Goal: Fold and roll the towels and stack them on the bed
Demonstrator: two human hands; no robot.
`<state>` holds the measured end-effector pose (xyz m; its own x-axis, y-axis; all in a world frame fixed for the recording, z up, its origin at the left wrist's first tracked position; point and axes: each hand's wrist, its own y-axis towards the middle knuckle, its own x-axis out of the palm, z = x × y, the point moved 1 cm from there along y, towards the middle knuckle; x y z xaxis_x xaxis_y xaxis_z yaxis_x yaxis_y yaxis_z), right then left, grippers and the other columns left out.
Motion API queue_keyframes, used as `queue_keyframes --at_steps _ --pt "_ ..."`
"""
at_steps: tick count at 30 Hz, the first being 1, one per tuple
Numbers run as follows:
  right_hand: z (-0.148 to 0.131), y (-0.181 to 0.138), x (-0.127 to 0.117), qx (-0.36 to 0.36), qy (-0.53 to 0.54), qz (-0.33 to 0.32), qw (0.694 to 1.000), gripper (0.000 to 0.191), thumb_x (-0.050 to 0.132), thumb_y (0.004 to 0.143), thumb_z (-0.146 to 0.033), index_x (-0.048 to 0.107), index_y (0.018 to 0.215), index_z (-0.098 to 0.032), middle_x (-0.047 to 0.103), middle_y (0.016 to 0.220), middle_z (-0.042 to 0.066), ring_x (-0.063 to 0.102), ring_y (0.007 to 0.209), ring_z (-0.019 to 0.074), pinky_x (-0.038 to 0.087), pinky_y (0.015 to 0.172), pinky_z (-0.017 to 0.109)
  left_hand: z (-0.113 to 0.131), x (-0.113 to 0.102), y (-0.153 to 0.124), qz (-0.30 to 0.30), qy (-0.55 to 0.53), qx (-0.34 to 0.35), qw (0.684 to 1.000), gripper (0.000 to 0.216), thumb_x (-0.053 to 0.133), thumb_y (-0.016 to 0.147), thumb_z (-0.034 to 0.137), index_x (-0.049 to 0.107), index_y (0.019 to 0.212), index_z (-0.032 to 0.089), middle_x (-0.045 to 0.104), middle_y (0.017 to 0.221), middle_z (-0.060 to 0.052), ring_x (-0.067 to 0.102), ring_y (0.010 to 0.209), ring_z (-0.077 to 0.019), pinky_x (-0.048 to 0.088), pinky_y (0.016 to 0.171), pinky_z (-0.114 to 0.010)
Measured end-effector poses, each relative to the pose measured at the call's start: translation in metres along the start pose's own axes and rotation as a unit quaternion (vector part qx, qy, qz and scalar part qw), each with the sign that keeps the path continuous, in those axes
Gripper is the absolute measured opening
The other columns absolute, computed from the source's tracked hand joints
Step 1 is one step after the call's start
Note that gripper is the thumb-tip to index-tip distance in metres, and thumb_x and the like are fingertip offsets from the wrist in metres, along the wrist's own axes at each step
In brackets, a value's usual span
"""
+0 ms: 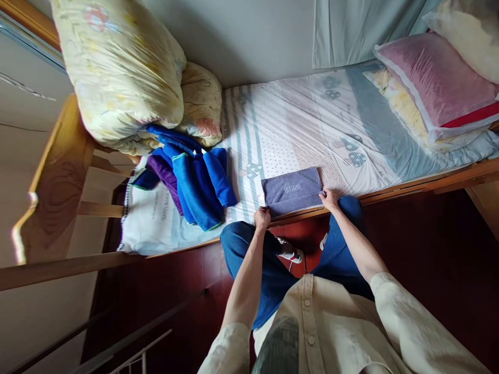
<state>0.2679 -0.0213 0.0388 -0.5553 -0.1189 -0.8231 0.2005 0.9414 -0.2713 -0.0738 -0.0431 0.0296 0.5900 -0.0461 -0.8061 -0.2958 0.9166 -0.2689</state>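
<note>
A grey-purple towel (292,188) with pale lettering lies on the bed near its front edge, its near strip turned over in a fold. My left hand (262,218) pinches the towel's near left corner. At the near right corner, my right hand (329,200) grips the edge between thumb and fingers. To the left of the towel is a loose heap of blue towels (198,182), with a purple towel (166,179) partly under them.
Yellow bundled quilts (128,78) stand at the bed's left end beside the wooden bed frame (54,192). Pink and yellow pillows (436,78) are stacked at the right end. A patterned sheet (296,119) covers the mattress. A grey curtain (351,31) hangs behind.
</note>
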Motion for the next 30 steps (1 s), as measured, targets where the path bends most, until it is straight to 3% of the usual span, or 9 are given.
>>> queue_keyframes --at_steps 3,6,9,12,16,23,30 --pt "-0.001 -0.01 -0.003 -0.074 0.011 0.061 0.995 0.038 0.057 0.094 -0.014 0.068 0.131 -0.017 0.072 0.128 0.014 0.065 0.119 0.028 0.051 0.105 0.041 0.001 -0.005 -0.007 0.021 0.001 0.03 0.999 0.028 0.057 0.089 0.02 0.07 0.114 0.015 0.075 0.109 -0.018 0.071 0.107 -0.0307 0.054 0.103 -0.045" --pt "-0.002 -0.022 -0.005 -0.18 0.001 0.109 0.978 0.046 0.052 0.095 -0.008 0.068 0.136 -0.02 0.066 0.141 0.015 0.06 0.131 0.0293 0.049 0.113 0.047 0.002 -0.005 -0.013 0.042 0.013 0.121 0.992 0.039 0.057 0.09 0.021 0.067 0.128 0.017 0.069 0.131 -0.018 0.063 0.127 -0.0317 0.049 0.113 -0.047" --pt "-0.003 -0.029 -0.004 -0.26 -0.013 0.082 0.962 0.045 0.05 0.098 -0.011 0.07 0.137 -0.021 0.065 0.147 0.012 0.059 0.137 0.0272 0.045 0.12 0.047 0.004 0.001 -0.018 0.028 0.044 0.233 0.971 0.043 0.056 0.096 0.026 0.064 0.137 0.018 0.064 0.145 -0.017 0.056 0.139 -0.0309 0.045 0.12 -0.048" --pt "-0.001 -0.033 0.0 -0.301 -0.023 0.038 0.953 0.043 0.056 0.099 -0.018 0.069 0.141 -0.019 0.063 0.151 0.012 0.056 0.143 0.0273 0.043 0.124 0.048 0.002 0.01 -0.021 -0.014 0.066 0.273 0.96 0.049 0.054 0.098 0.031 0.06 0.145 0.018 0.059 0.153 -0.017 0.05 0.148 -0.0311 0.039 0.126 -0.049" --pt "0.005 -0.031 0.009 -0.296 -0.041 -0.019 0.954 0.059 0.069 0.09 -0.016 0.063 0.149 -0.02 0.058 0.156 0.013 0.052 0.149 0.0294 0.042 0.126 0.051 -0.004 0.019 -0.023 -0.056 0.108 0.263 0.957 0.064 0.053 0.095 0.027 0.048 0.157 0.014 0.052 0.161 -0.018 0.042 0.155 -0.0333 0.033 0.128 -0.055" --pt "0.007 -0.018 0.018 -0.254 -0.046 -0.021 0.966 0.068 0.058 0.084 0.003 0.062 0.149 -0.02 0.063 0.152 0.012 0.059 0.143 0.0259 0.041 0.127 0.048 -0.006 0.024 -0.02 -0.074 0.198 0.251 0.945 0.075 0.047 0.088 0.012 0.041 0.162 0.012 0.042 0.167 -0.02 0.035 0.159 -0.0353 0.021 0.131 -0.062" --pt "0.006 -0.012 0.015 -0.22 -0.05 -0.001 0.974 0.06 0.049 0.086 0.007 0.068 0.137 -0.019 0.071 0.141 0.013 0.063 0.137 0.0258 0.046 0.12 0.047 -0.003 0.019 -0.01 -0.058 0.143 0.221 0.963 0.069 0.044 0.086 0.005 0.057 0.152 0.017 0.056 0.157 -0.015 0.048 0.151 -0.0305 0.03 0.128 -0.055"
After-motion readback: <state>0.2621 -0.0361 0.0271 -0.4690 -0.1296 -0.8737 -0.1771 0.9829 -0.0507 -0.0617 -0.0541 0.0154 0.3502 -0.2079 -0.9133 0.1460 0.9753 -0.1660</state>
